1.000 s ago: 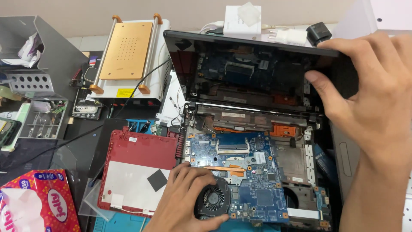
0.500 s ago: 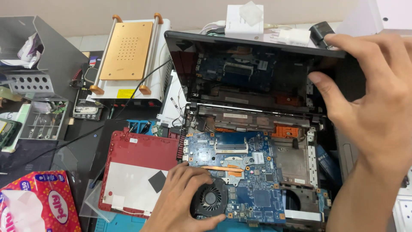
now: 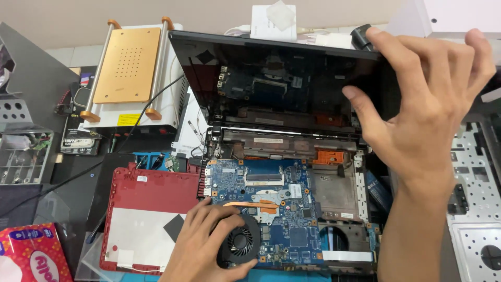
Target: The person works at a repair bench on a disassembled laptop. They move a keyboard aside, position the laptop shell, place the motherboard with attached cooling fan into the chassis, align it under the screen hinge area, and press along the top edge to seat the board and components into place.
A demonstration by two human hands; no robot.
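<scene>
An opened laptop lies before me with its blue motherboard [image 3: 292, 219] bare and its dark glossy screen [image 3: 271, 78] tilted up behind. My left hand [image 3: 201, 245] rests at the board's lower left corner, fingers curled around the round black cooling fan [image 3: 241, 243]. My right hand [image 3: 422, 99] is raised at the screen's right edge, thumb on the glass and fingers spread over the top corner. A copper heat pipe [image 3: 255, 203] runs from the fan across the board.
A red laptop cover [image 3: 146, 209] lies left of the board. Behind it stands a heating plate with a gold top [image 3: 128, 65]. A grey parts tray [image 3: 23, 156] and a red tissue pack [image 3: 31, 256] are at the left. A perforated metal panel [image 3: 472, 172] lies right.
My right hand has moved up and right along the screen's edge, and the screen has tilted further back. My left hand stays at the fan.
</scene>
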